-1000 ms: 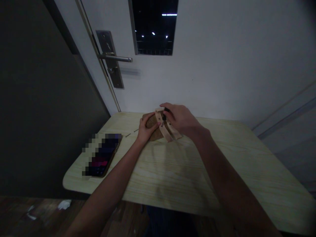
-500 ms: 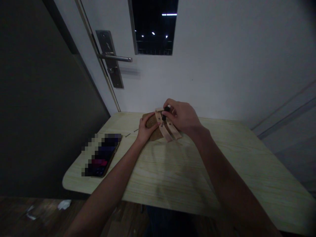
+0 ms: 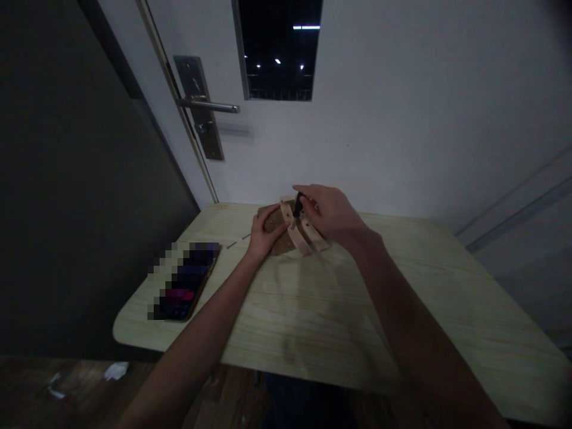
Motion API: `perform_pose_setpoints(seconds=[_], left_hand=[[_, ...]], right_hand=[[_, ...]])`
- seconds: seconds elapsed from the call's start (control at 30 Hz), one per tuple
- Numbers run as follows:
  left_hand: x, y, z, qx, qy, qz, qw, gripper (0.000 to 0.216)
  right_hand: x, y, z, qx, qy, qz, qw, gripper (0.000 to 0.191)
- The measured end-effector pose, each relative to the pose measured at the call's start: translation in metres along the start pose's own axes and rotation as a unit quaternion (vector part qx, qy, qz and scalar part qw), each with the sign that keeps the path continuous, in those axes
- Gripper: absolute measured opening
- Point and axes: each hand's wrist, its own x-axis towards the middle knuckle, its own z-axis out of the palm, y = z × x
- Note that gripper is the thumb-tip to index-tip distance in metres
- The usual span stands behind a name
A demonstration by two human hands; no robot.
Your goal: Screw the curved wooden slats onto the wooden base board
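A brown board [image 3: 282, 244] with small holes lies near the back of the table, with two pale wooden strips [image 3: 302, 243] across it. My left hand [image 3: 263, 233] grips the board's left part, thumb by the nearer strip and fingers over the far edge. Between the thumb and fingers of my right hand [image 3: 328, 211] is a black-handled screwdriver [image 3: 298, 205], held tilted over the left strip. Its tip is down at the strip, beside my left thumb; whether it sits in a screw head is too small to tell.
Two thin screws or nails [image 3: 231, 245] lie left of the board. A phone [image 3: 190, 283], partly pixelated, rests at the table's left. Behind the table [image 3: 339, 322] stands a white door with a metal handle [image 3: 210, 106] and a dark window.
My right hand's fingers have shifted on the screwdriver handle, the index finger now stretched out past it. My left hand and the board stay in place.
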Motion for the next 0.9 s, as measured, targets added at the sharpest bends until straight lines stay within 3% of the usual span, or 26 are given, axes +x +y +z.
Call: perform_pose_setpoints(seconds=[0.23, 0.33, 0.53, 0.67, 0.9], left_hand=[[0.0, -0.003, 0.001, 0.005, 0.004, 0.001, 1.0, 0.049], [0.0, -0.004, 0.001, 0.005, 0.007, -0.003, 1.0, 0.049], [0.0, -0.004, 0.001, 0.002, 0.002, -0.009, 1.0, 0.049], [0.001, -0.005, 0.001, -0.005, -0.001, -0.01, 1.0, 0.049], [0.001, -0.006, 0.002, -0.014, -0.002, -0.016, 1.0, 0.048]], right_hand=[[0.001, -0.002, -0.005, -0.01, 0.012, 0.046, 0.999, 0.018], [0.003, 0.001, -0.005, 0.001, 0.03, 0.064, 0.997, 0.019], [0.005, 0.004, 0.003, 0.03, 0.062, 0.039, 0.997, 0.019], [0.004, 0.002, 0.007, 0.063, 0.061, 0.05, 0.995, 0.011], [0.006, 0.004, 0.01, 0.074, 0.056, 0.029, 0.995, 0.016]])
